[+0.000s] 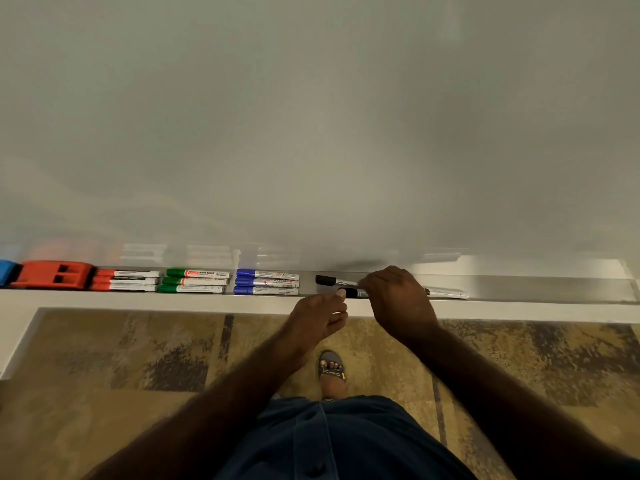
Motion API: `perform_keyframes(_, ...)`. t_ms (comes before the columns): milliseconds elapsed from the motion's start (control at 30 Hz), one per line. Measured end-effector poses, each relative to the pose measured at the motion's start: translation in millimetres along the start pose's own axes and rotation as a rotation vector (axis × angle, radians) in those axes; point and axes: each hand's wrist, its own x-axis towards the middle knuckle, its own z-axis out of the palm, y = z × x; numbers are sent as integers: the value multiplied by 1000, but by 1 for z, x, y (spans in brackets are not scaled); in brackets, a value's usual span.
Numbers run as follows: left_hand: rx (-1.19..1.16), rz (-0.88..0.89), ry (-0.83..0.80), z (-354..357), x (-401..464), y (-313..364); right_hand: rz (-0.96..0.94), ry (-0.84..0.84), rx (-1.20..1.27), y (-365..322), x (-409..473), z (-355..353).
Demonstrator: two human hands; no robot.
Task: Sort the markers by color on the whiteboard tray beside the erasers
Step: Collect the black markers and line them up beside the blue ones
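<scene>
reds (125,280), greens (194,281) and blues (266,282) lying grouped on the tray (519,289) toward its left end, just right of the red eraser (52,274). right hand (398,299) pinching a black marker (334,281) mid-tray. left hand (320,315) fingertipping a second black marker (350,292) at the front edge, grip unclear.

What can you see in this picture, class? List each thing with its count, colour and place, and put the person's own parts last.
whiteboard: one, white, fills the upper view
tray: one, silver, along the board's bottom edge
blue eraser: one, far left of tray, cut by the frame
red eraser: one, beside the blue one
red markers: three, grouped right of the red eraser
green markers: three, right of the red ones
blue markers: three, right of the green ones
black markers: three, right of the blue ones, one apart
floor: patterned tan, below
left hand: touching a black marker's cap
right hand: over the black markers
foot: one, in a sandal
</scene>
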Motion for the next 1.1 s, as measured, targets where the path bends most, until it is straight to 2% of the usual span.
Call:
perform_keyframes(200,-330,-15,-36,3,8,5,-23,42,237,-37,-8,-15)
perform_keyframes(367,-349,16,-38,-5,7,7,-10,-46,334,-43,-14,-19)
perform_keyframes(533,-312,4,0,-16,7,5,83,-78,140,-13,-7,-10)
perform_keyframes(700,-267,-6,-8,-21,4,2,86,-218,-96,18,1,7)
perform_keyframes(833,-257,-9,-2,-25,3,1,101,-281,-160,21,8,11)
perform_keyframes(1100,-215,-22,-2,-28,1,1,111,-265,-165,15,8,10)
